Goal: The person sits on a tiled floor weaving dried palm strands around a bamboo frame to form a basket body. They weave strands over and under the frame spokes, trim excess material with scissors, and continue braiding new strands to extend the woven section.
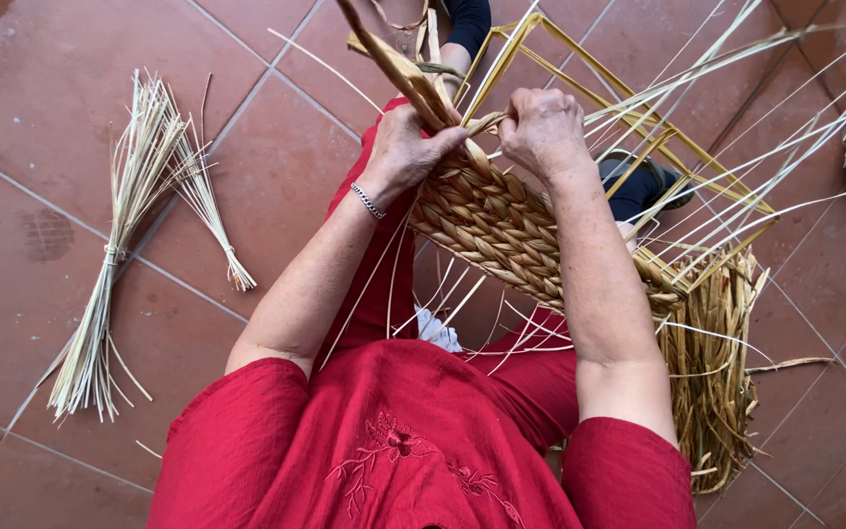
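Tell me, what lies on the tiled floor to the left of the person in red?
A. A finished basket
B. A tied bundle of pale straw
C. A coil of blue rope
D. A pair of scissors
B: a tied bundle of pale straw lies fanned out on the tiled floor, apart from the left hand, which grips the woven straw piece.

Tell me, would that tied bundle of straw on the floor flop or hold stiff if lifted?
The tied bundle would probably hold together at its binding, while its fanned ends splay and sag slightly. Its thin, dry stalks suggest it is light, and loose strands might slip out.
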